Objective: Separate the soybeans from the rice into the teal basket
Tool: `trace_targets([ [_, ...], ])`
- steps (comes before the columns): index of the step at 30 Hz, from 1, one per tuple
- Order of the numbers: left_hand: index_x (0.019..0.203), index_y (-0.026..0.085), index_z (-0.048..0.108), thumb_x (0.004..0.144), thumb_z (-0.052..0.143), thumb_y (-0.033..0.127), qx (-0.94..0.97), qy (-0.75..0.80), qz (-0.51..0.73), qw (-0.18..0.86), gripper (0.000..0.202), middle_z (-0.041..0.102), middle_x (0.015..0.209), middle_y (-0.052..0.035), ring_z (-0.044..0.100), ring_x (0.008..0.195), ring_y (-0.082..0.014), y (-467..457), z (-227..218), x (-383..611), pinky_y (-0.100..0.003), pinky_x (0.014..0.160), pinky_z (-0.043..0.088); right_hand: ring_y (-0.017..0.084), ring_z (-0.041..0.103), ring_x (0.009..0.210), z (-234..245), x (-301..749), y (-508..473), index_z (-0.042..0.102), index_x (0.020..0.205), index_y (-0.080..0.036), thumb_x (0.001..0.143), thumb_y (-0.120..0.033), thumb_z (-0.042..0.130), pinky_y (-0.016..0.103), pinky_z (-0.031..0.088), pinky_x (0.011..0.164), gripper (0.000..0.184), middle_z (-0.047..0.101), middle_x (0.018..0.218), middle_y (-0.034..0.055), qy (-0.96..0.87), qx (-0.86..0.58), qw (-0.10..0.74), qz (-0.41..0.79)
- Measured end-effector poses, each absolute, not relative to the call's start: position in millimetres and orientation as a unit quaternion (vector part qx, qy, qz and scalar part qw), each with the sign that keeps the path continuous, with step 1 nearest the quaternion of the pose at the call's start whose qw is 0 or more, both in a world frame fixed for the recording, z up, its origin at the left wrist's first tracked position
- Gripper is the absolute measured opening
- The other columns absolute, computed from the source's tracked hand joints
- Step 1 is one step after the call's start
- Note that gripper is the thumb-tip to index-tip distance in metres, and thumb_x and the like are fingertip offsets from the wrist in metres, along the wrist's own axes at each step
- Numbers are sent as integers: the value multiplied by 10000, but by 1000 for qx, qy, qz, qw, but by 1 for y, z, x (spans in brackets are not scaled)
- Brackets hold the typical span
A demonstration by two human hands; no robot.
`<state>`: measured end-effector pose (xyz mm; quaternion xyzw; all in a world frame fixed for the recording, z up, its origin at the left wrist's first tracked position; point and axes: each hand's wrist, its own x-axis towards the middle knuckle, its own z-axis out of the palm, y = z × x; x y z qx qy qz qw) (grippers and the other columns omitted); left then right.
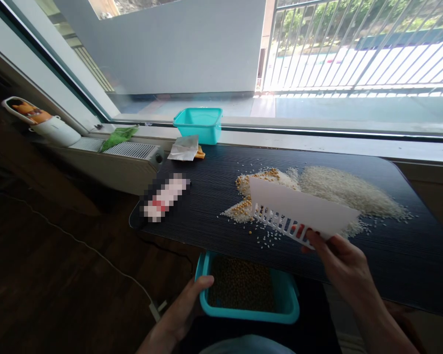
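Right hand [343,263] pinches the card [299,201], long axis ten-to-four; rice [339,189] lies at its twelve, farther from left hand [182,305], seemingly clasping the bin [249,314].

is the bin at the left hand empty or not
Not empty: the teal bin at the left hand holds many small brownish pieces; how deep they go cannot be told.

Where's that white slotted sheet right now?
In the head view, the white sheet is right of centre, held in the right hand, partly hiding the rice.
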<state>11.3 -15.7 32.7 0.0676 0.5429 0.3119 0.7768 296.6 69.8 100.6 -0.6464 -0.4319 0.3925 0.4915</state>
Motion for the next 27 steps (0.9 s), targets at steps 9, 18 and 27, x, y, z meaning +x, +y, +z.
trace_targets([
  [9, 1209, 136, 519, 737, 638, 435, 66, 552, 308, 772, 572, 644, 1144, -123, 589, 1073, -285, -15, 32, 11, -378, 854, 486, 204, 653, 581, 92, 307, 62, 747, 768, -212, 628, -457, 727, 303, 563, 559, 283, 732, 722, 29, -436, -639, 492, 400],
  [18, 1125, 136, 562, 717, 654, 415, 55, 570, 308, 760, 503, 668, 1088, -108, 603, 1045, -281, -13, 40, 13, -360, 829, 497, 191, 631, 580, 93, 290, 60, 753, 799, -184, 649, -495, 712, 292, 562, 545, 348, 737, 777, 60, -478, -596, 450, 463],
  [27, 1183, 131, 539, 705, 664, 408, 55, 569, 310, 760, 566, 663, 1105, -102, 599, 1057, -273, -11, 39, 13, -347, 829, 502, 203, 641, 595, 94, 294, 51, 758, 858, -184, 680, -505, 688, 308, 574, 557, 373, 739, 813, 77, -495, -593, 418, 478],
])
